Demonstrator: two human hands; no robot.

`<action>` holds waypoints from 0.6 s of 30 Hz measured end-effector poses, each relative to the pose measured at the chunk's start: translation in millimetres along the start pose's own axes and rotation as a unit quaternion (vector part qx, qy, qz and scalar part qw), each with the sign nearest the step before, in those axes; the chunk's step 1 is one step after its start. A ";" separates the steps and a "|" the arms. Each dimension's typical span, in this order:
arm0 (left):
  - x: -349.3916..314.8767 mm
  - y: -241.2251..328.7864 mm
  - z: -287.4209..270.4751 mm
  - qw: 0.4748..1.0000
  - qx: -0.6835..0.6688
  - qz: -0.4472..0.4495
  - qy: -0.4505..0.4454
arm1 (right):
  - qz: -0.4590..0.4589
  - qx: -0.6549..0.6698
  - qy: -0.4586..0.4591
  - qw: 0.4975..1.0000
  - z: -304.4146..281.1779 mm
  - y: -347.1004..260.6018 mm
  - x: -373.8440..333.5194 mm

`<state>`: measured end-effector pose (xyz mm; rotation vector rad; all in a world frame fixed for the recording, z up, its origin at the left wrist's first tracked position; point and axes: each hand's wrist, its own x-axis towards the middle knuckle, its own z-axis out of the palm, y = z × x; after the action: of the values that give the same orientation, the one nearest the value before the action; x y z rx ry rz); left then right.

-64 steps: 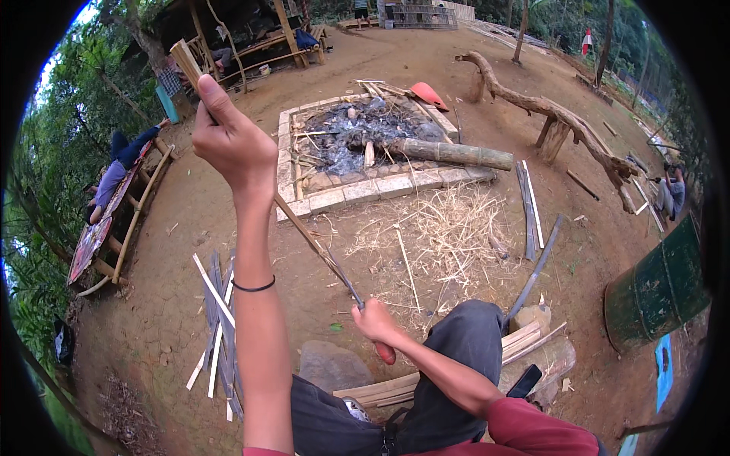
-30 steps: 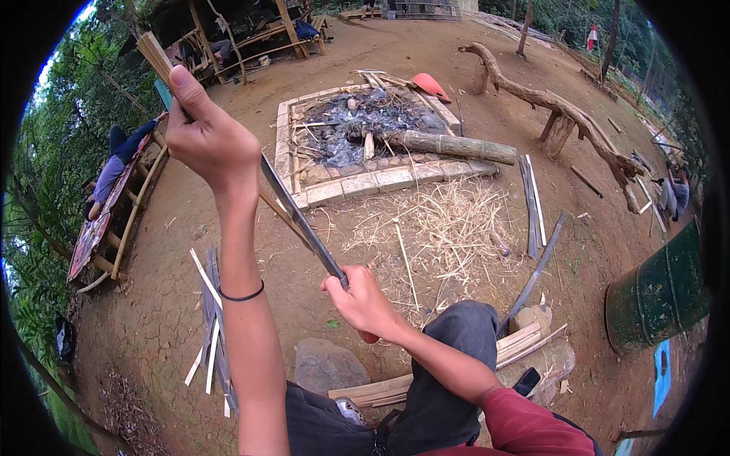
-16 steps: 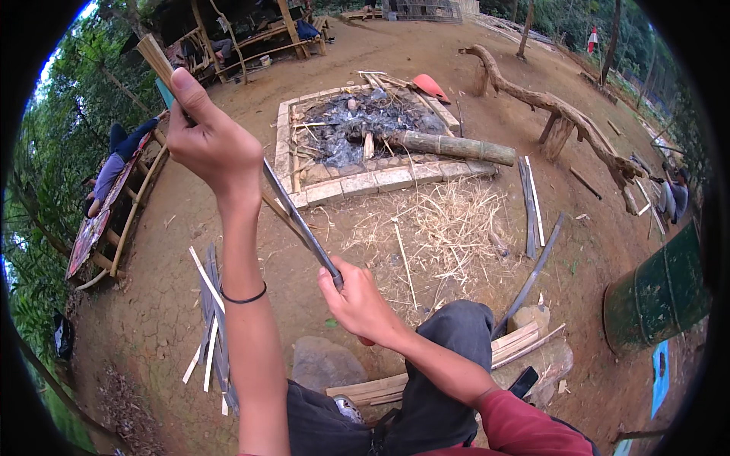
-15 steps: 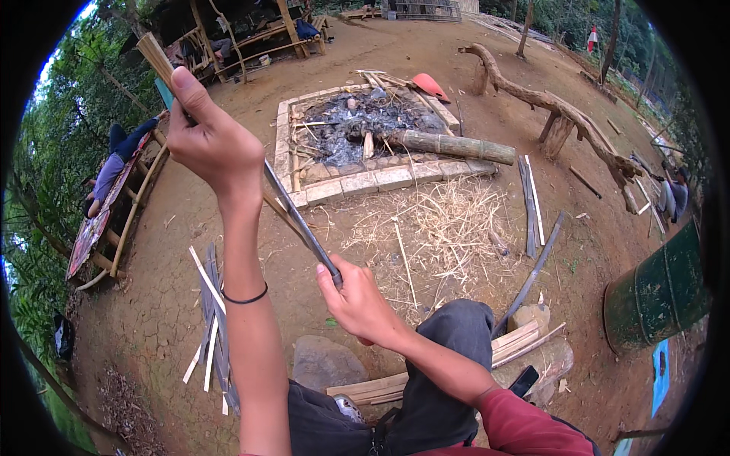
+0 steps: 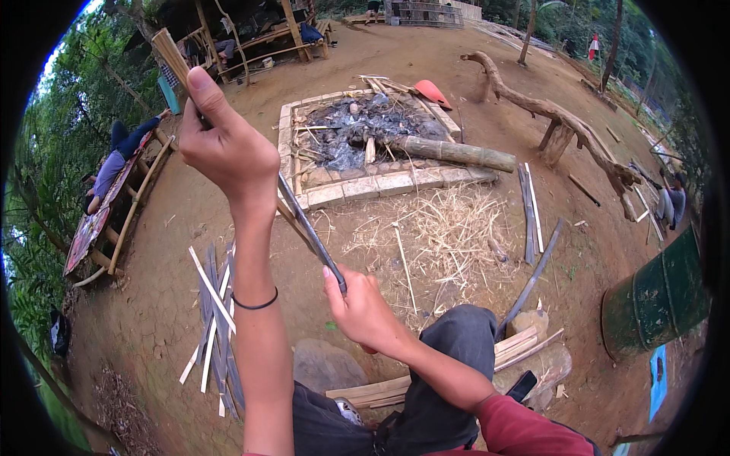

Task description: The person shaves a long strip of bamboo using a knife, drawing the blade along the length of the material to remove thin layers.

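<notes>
First: Where is your left hand, and what has it got?

Second: Your left hand (image 5: 228, 144) is raised at ten o'clock; its fingers are curled closed round a wood strip (image 5: 172, 55), thumb pressed along it; the top end pokes out above your fist; a grip near one end probably leaves most of the length free for the blade, with your fingers out of its way.

First: And your right?

Second: Your right hand (image 5: 365, 308), at six o'clock, is wrapped closed round the handle of a knife (image 5: 304, 220); your thumb lies up beside the base of the blade, likely for steadier aim; the blade slants toward eleven o'clock, its tip hidden behind your left wrist; what looks like the strip's lower part runs alongside it; whether they touch, you cannot tell from here.

First: What lies around you?

Second: Curly shavings (image 5: 460, 232) spread at three o'clock; a brick-edged fire pit (image 5: 327, 196) sits at twelve, with a thick bamboo pole (image 5: 456, 150) lying across its near edge, one end in the ash; loose slats (image 5: 209, 319) lie heaped at eight, seemingly within easy reach; a phone (image 5: 522, 386) rests beyond your knee between four and five.
</notes>
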<state>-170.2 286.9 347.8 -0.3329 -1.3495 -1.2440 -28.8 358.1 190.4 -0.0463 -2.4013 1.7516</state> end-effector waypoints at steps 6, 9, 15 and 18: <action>0.2 -0.2 -0.2 1.000 -0.016 -0.023 0.003 | 0.062 -0.064 -0.012 0.996 24.1 89.2 2.4; 4.7 -9.3 -7.9 0.999 -0.015 -0.029 -0.006 | 0.050 -0.028 -0.008 0.998 23.1 70.0 6.9; 1.1 -6.6 -3.7 1.000 -0.002 -0.004 -0.004 | 0.031 -0.045 0.019 0.998 24.9 55.8 -3.3; -1.0 0.9 1.8 0.999 -0.013 -0.044 -0.008 | 0.063 -0.074 0.016 0.995 33.0 108.0 0.7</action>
<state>-170.2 289.2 347.9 -0.3040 -1.3741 -1.3365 -42.6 360.6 78.3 -0.2466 -2.5502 1.6056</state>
